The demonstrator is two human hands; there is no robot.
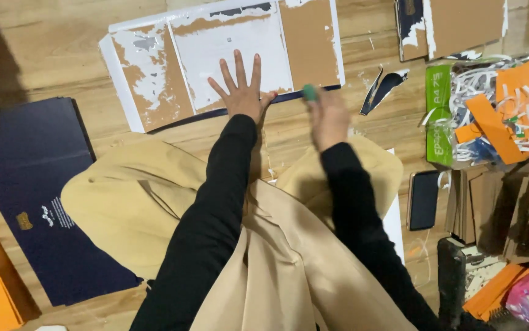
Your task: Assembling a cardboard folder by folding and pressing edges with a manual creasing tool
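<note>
We press our left hand [241, 92] flat & open on the half-stripped cardboard [227, 58] w/ right hand [329, 116] gripping a green tool [309, 92], patches left.

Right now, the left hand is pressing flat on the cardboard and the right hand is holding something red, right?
Not quite. The head view shows the thing in the right hand is green, not red. The left hand does press flat on the cardboard.

Single head view, looking steeply down from close above lap onto wooden floor [49, 55].
</note>
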